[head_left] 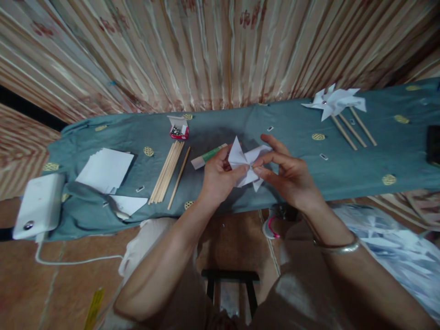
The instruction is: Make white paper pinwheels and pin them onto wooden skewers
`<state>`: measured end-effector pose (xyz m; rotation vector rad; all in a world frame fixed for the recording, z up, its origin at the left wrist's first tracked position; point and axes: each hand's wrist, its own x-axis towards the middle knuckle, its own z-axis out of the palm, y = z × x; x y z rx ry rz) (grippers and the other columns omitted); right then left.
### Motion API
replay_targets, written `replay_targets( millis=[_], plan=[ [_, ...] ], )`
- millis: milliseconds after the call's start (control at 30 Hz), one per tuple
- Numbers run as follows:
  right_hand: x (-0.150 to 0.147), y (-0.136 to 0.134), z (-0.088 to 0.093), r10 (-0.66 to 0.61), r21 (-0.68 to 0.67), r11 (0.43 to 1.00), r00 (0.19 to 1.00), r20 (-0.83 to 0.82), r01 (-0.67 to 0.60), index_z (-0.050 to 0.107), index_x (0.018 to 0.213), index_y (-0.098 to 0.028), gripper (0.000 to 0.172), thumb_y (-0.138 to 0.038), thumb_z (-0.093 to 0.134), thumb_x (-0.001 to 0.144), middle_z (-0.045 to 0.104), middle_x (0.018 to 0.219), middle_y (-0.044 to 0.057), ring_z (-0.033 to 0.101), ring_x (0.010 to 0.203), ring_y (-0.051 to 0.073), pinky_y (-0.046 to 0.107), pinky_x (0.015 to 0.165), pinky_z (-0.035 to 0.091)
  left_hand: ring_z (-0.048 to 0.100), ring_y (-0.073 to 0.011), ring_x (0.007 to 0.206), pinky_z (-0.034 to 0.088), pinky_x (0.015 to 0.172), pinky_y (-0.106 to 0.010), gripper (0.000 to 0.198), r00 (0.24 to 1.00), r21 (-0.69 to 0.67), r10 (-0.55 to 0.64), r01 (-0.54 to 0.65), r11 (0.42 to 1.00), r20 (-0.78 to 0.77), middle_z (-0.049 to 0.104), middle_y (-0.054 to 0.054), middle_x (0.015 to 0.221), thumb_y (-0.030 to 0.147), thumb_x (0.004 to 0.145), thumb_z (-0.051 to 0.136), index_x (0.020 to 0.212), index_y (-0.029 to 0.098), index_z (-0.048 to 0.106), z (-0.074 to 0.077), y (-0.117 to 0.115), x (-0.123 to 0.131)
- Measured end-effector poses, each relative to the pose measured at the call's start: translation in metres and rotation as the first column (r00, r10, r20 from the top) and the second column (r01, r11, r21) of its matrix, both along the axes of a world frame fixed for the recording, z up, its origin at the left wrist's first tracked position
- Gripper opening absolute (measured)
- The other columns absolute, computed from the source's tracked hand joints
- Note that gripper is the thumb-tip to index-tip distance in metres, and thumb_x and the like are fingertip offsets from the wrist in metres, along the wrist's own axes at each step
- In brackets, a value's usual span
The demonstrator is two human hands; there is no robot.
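A white paper pinwheel (248, 158) is held up over the near half of the table, its folded blades standing out. My left hand (217, 178) grips it from the left, thumb lying near the centre. At that centre, the thumb and index finger of my right hand (288, 176) pinch together; whether a pin is between them I cannot make out. Just behind my left hand lies a green and white packet (206, 158), partly covered by the hand. Left of it are a single wooden stick (179, 178) and a bundle of wooden sticks (167, 172).
A small red box of metal pins (178, 129) stands open behind the sticks. Finished pinwheels (338, 101) on sticks lie at the right. Square white paper sheets (105, 169) and a white device (38, 204) with a cable are at the left. A clear plastic bag (388, 247) sits below right.
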<state>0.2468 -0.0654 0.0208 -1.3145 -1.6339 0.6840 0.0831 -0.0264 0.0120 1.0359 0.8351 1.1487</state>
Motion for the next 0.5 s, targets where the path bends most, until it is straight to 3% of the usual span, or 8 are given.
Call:
replay_targets(
  millis=[500],
  plan=[
    [-0.0008,0.0002,0.0004,0.009,-0.02,1.0,0.999,-0.034,-0.009,0.069,0.081,-0.026,0.002,-0.027,0.07,0.081,0.051,0.145,0.0,0.038,0.142,0.027,0.048,0.119,0.024,0.065,-0.0126,0.072,0.052,0.067,-0.024,0.045,0.999,0.033,-0.034,0.035,0.999,-0.026,0.069,0.001,0.08,0.017,0.06,0.075,0.103,0.015,0.064,-0.0028,0.0005,-0.001]
  ],
)
